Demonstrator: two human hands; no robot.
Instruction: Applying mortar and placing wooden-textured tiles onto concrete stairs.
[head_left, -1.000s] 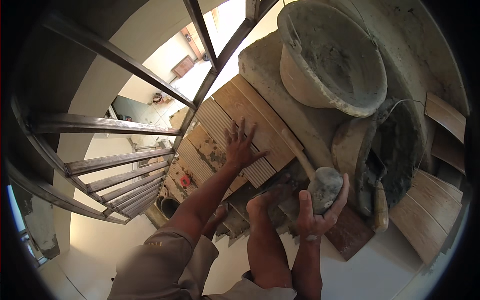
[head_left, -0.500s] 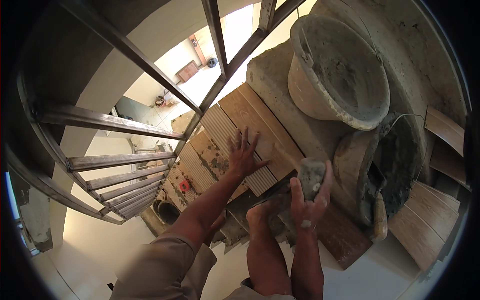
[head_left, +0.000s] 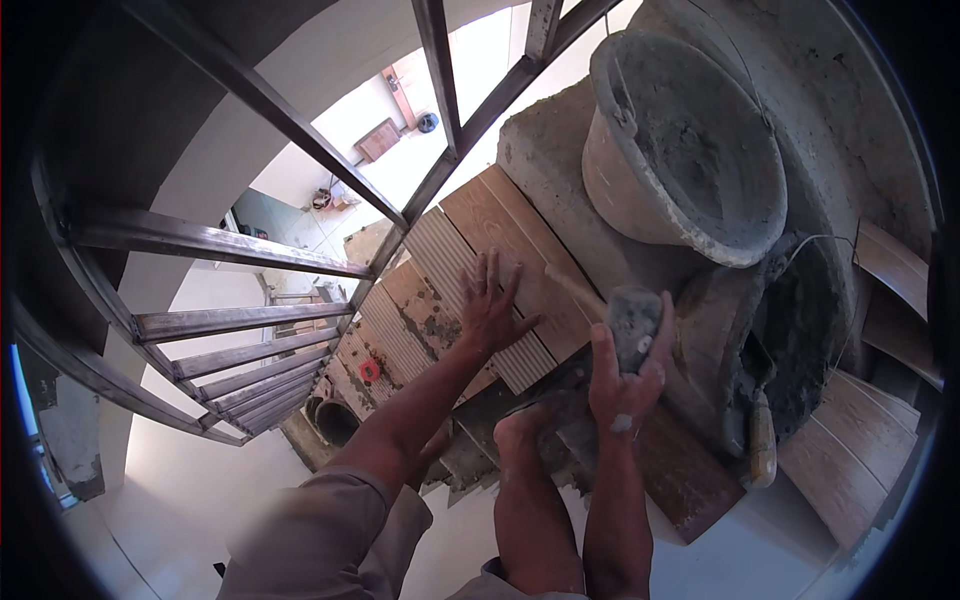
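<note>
My left hand (head_left: pixel 492 308) lies flat, fingers spread, on a wood-look tile (head_left: pixel 510 245) set on a stair tread. My right hand (head_left: pixel 625 375) is raised just right of that tile, closed around the grey, mortar-caked head of a mallet (head_left: pixel 636 325). The mallet's wooden handle (head_left: pixel 572 288) points up-left over the tile's edge. My bare foot (head_left: pixel 522 432) rests on the step below, between both forearms.
A mortar-smeared bucket (head_left: pixel 690 150) stands on the concrete step above. A dark mortar tub (head_left: pixel 805 330) and a wooden-handled trowel (head_left: pixel 762 440) sit at the right, beside stacked tiles (head_left: pixel 850 430). A metal railing (head_left: pixel 220 245) runs along the left over an open stairwell.
My right hand has lifted the mallet up and toward the tile. My left hand stays pressed on the tile. The view has tilted slightly.
</note>
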